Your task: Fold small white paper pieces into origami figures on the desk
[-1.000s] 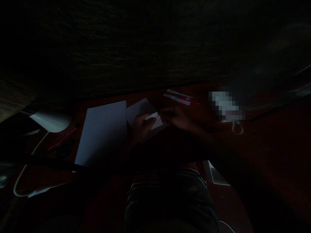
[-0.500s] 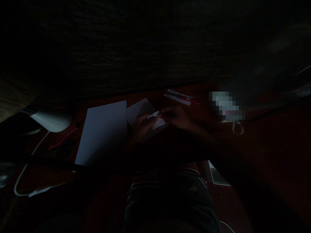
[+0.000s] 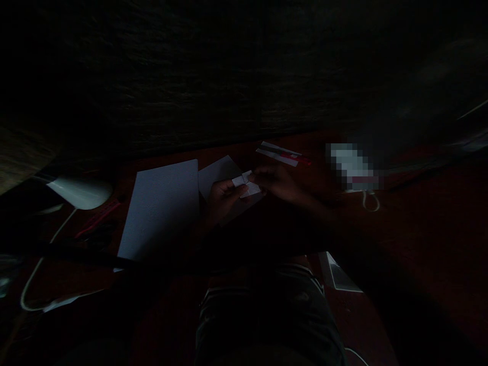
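Between my two hands is a small piece of folded white paper (image 3: pixel 249 189), creased and held just above the dark table. My left hand (image 3: pixel 223 197) grips its left side, with the thumb lying over the front. At its upper right edge, the fingers of my right hand (image 3: pixel 276 182) are pinched on the paper. Beneath the hands lies a loose white sheet (image 3: pixel 217 172). A larger stack or pad of white paper (image 3: pixel 163 198) lies to the left, partly in shadow. The scene is very dark, so finger details are faint.
A red-handled cutter (image 3: pixel 295 157) rests on a paper strip (image 3: pixel 269 148) at the back. A white lamp-like shade (image 3: pixel 82 192) with a cord (image 3: pixel 63 225) stands left, near a red tool (image 3: pixel 99 217). A blurred-out pale object (image 3: pixel 353 165) lies right, beside a looped cord (image 3: pixel 371 201).
The folded paper has turned slightly and now shows a flatter, more rectangular face. Both hands keep their hold, with the right fingers shifted a little along its top edge.
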Demonstrator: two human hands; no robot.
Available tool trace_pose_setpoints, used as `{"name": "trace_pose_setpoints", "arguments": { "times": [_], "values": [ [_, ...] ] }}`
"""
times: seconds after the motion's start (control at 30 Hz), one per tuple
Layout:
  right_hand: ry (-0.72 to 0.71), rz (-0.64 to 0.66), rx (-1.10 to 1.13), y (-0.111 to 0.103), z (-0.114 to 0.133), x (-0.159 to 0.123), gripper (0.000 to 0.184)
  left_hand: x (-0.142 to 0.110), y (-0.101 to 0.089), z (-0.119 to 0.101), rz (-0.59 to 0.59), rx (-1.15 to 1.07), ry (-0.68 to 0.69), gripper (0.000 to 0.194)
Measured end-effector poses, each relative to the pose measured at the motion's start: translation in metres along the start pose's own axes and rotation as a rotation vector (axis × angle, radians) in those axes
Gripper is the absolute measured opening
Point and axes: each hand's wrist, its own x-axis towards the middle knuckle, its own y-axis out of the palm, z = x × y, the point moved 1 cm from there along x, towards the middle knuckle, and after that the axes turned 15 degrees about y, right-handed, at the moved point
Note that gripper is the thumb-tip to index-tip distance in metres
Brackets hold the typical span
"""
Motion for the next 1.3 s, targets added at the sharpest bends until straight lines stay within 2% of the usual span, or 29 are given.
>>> {"name": "trace_pose_setpoints", "arguments": {
  "times": [0.27,0.47,0.83,1.0,1.17,1.3],
  "values": [
    [-0.005,0.034,0.02,-0.002,-0.005,0.002,0.04,-0.002,0.002,0.003,-0.001,0.033,-0.021,0.044],
    [0.017,0.042,-0.002,-0.006,-0.004,0.002,0.035,0.003,0.001,0.003,-0.018,-0.003,0.125,0.051],
    [0.091,0.075,0.079,-0.002,-0.003,0.001,0.046,0.0,0.006,0.001,-0.006,-0.105,0.13,0.062],
    [0.067,0.066,0.022,-0.003,0.0,-0.001,0.039,-0.003,0.007,-0.002,0.025,-0.013,0.149,0.055],
    [0.088,0.088,0.005,-0.005,0.0,-0.001,0.036,-0.004,0.008,-0.007,0.039,0.124,0.319,0.049],
    [0.108,0.136,-0.034,-0.005,0.0,-0.001,0.034,-0.002,0.003,-0.009,0.052,0.191,0.299,0.032]
  ]
}}
